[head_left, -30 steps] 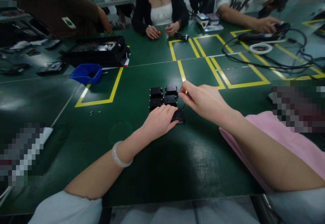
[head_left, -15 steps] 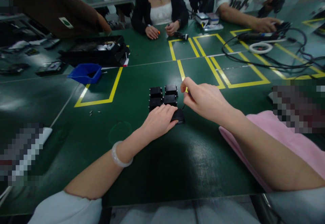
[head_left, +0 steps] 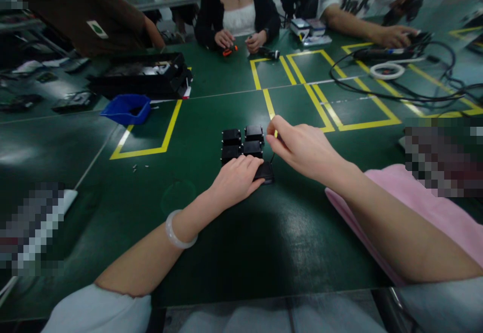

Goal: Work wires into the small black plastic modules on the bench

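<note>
My left hand (head_left: 237, 179) lies over a small black box-shaped part (head_left: 264, 172) on the green table, its fingers and thumb closed around the part's left side. My right hand (head_left: 302, 147) is pinched just above and to the right of it. From those fingers a thin dark tool shaft (head_left: 272, 158) slants down to the part's right end; its handle is hidden in the hand. Right behind my left hand stand several similar black box-shaped parts (head_left: 252, 148) with small shiny pins or screws at their corners.
A few tiny metal pieces (head_left: 135, 167) lie left. Beyond are a blue tray (head_left: 127, 109) and a black bin (head_left: 143, 74). Pink cloth (head_left: 392, 192) lies under my right forearm. Black cables (head_left: 407, 91) coil at far right. Co-workers sit opposite, one holding an orange-and-black object (head_left: 229, 50).
My right fingers have turned slightly around the tool, while my left hand stays in place. Across the table, a co-worker's hand has shifted and more of the orange object shows.
</note>
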The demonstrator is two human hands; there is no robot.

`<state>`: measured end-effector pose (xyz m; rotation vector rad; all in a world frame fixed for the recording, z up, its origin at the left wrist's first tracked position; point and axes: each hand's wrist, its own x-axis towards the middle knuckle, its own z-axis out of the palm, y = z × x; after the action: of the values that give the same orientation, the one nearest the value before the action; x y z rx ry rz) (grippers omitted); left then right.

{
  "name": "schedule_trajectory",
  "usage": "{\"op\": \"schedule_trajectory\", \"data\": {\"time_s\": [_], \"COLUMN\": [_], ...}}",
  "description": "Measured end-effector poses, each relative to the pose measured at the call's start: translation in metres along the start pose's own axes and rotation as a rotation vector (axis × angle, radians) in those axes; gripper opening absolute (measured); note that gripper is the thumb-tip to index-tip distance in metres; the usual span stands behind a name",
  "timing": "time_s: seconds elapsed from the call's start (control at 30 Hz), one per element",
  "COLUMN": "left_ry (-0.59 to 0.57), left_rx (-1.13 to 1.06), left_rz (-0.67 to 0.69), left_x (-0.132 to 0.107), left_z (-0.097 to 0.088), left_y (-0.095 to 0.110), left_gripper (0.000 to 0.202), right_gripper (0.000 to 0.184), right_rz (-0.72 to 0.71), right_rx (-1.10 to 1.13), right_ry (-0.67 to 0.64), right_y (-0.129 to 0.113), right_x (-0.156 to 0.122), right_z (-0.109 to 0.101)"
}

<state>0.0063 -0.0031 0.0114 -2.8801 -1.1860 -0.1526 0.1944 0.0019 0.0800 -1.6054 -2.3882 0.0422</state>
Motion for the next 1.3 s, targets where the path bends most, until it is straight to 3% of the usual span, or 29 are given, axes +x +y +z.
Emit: {"op": "schedule_trajectory", "data": {"time_s": [1.3], "left_ry": [0.01], "left_rx": [-0.007], "left_rz": [0.006], "left_x": [-0.0008], "left_z": [0.0], "left_y": [-0.0002], "left_gripper": [0.036], "right_gripper": [0.028], "right_rz": [-0.033], "right_rx": [-0.019], "right_ry": [-0.013], "right_y": [-0.0004], "right_x": [-0.0014], "right_z": [-0.0003]}}
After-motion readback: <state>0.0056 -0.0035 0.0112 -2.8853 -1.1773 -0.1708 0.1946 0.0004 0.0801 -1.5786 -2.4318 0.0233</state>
